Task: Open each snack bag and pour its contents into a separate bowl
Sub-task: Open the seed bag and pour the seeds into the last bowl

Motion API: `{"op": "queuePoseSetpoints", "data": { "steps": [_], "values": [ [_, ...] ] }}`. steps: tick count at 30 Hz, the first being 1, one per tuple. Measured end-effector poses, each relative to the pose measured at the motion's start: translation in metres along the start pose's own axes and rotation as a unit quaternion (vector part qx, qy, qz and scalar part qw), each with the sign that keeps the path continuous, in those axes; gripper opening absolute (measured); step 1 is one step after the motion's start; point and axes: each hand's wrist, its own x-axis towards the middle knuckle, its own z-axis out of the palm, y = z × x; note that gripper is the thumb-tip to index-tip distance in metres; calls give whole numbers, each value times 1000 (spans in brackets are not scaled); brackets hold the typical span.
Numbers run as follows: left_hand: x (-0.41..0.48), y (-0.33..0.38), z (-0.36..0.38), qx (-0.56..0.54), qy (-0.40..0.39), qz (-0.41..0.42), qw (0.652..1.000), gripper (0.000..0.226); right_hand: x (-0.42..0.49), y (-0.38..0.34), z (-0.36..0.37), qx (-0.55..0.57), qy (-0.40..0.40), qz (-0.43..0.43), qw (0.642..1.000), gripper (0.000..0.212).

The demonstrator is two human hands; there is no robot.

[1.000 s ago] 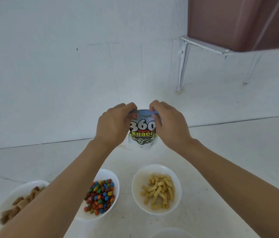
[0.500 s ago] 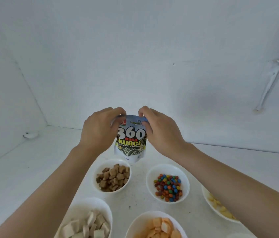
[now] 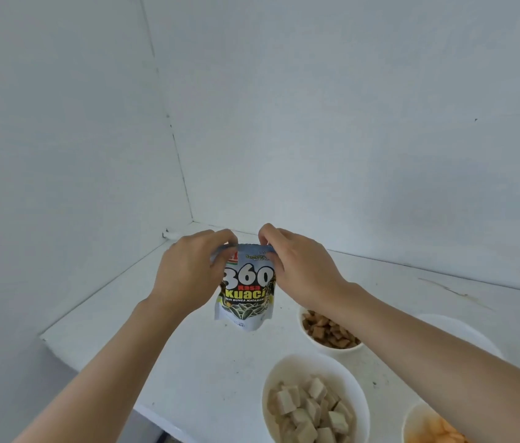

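Note:
A small snack bag (image 3: 246,292) printed "360 Rasa Kuaci" with sunflower seeds hangs upright in the air above the white table (image 3: 194,356). My left hand (image 3: 188,270) pinches its top left corner and my right hand (image 3: 300,270) pinches its top right corner. The bag's top edge looks sealed between my fingers. A white bowl of brown square snacks (image 3: 332,334) sits to the right below the bag. Nearer me stands a white bowl of pale cubes (image 3: 313,407). At the bottom right edge is a bowl of orange pieces (image 3: 428,426).
Another white bowl (image 3: 463,334) shows partly behind my right forearm. White walls meet in a corner behind the bag. The table's left edge (image 3: 44,337) lies close to my left forearm, with a drop beyond it.
The view has swung to the left, so the bowls now sit at the right. Both hands still pinch the bag's top corners, and the bag stays upright.

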Motion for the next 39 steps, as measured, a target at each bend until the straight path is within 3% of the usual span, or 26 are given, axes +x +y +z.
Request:
{"op": "queuePoseSetpoints", "data": {
  "steps": [17, 25, 32, 39],
  "values": [
    [-68, -78, 43, 32, -183, -49, 981, 14, -26, -19, 108, -28, -127, 10, 991, 26],
    [-61, -87, 50, 7, -185, -57, 981, 10, -26, -19, 112, 10, -95, 12, 995, 14],
    [-64, -87, 52, -89, -119, -88, 985, 7, -23, -16, 117, 29, -65, -13, 997, 20],
    [-63, -88, 49, -108, -120, -76, 984, 13, -22, -14, 117, 30, -13, -33, 999, 19]
  ]
}}
